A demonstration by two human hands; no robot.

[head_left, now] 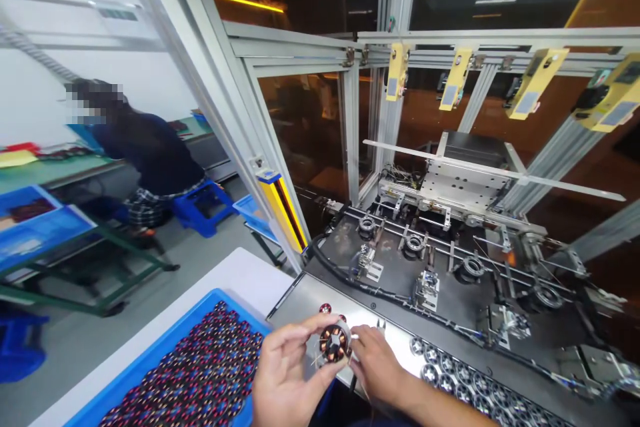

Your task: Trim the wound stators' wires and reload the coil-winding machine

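Note:
A ring-shaped motor stator (334, 343) with copper windings and a grey outer rim is raised, its open face turned toward me. My left hand (295, 367) pinches it from the left, thumb below and fingers above. Thin loose wires (317, 359) stick out at its left side. My right hand (377, 360) is closed at the stator's right edge, fingertips bunched against it; what they pinch is hidden. Just beyond its knuckles shows the two-pronged metal tip of a tool (381, 324); I cannot tell whether that hand holds it.
A blue tray (216, 296) full of wound stators stands at left on a white table (245, 273). Bare metal rings (447, 365) line up at right. Behind is a machine bed (345, 240) with fixtures, inside an aluminium frame. A person (150, 147) sits far left.

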